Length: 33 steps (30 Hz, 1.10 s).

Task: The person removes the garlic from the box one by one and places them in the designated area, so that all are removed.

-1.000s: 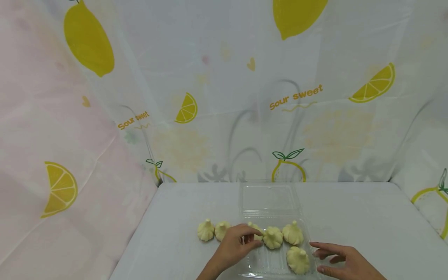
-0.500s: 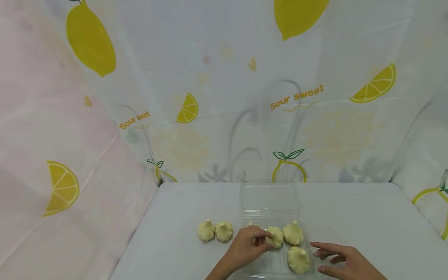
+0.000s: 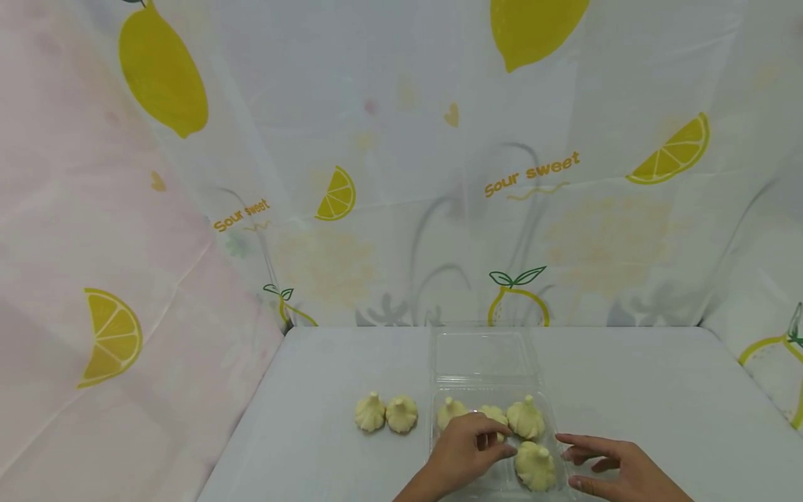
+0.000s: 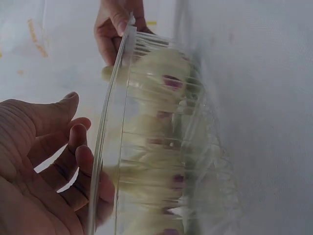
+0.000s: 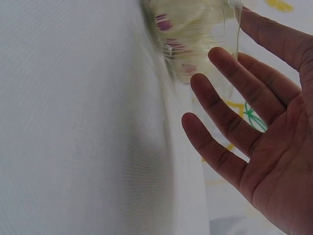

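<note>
A clear plastic clamshell box (image 3: 547,408) lies on the white table with its lid (image 3: 483,355) folded back. Inside are several pale garlic bulbs, including one at the back left (image 3: 452,410), one at the back right (image 3: 525,418) and one at the front right (image 3: 535,468). My left hand (image 3: 458,457) hovers over the box, its fingers loosely bent, partly hiding the middle bulb (image 3: 495,414). The left wrist view shows nothing between thumb and fingers. My right hand (image 3: 615,467), fingers spread, is at the box's right side; in the right wrist view a fingertip meets the rim (image 5: 238,34).
Two more garlic bulbs, one on the left (image 3: 370,413) and one beside it (image 3: 401,415), sit on the table left of the box. A lemon-print cloth (image 3: 389,139) rises behind the table (image 3: 640,390) and at both sides.
My left hand has moved right and slightly nearer across the box, uncovering the back-left bulb inside and the nearer loose bulb. The right hand has stayed in place.
</note>
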Available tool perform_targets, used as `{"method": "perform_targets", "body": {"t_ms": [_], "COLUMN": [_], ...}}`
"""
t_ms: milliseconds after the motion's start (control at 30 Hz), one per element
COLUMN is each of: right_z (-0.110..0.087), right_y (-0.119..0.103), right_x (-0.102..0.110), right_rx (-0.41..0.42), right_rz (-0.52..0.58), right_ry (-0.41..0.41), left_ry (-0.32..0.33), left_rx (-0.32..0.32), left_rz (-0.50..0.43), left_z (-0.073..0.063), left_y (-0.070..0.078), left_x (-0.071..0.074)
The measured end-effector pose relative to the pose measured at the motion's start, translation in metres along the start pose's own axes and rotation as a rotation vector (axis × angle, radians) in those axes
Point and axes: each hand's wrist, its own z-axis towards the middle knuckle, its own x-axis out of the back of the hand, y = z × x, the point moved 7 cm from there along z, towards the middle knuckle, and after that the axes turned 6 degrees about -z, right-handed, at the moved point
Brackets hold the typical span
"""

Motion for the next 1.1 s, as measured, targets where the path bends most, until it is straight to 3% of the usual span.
{"method": "perform_targets", "body": {"t_ms": [233, 600, 833, 1100], "right_z": [0.0, -0.001, -0.001, -0.001], "right_y": [0.001, -0.003, -0.006, -0.005], "right_x": [0.0, 0.0, 0.0, 0.0], "right_rx": [-0.016, -0.007, 0.013, 0.029], "right_rz": [0.01, 0.011, 0.023, 0.042], "right_ry": [-0.009, -0.005, -0.003, -0.013], "left_ry": [0.012, 0.038, 0.054, 0.03], "left_rx": [0.02, 0.003, -0.055, -0.037], "left_rz": [0.001, 0.098, 0.174, 0.192], "left_z": [0.001, 0.004, 0.004, 0.006], "left_y": [0.0, 0.007, 0.012, 0.013], "left_x": [-0.008, -0.019, -0.027, -0.033]}}
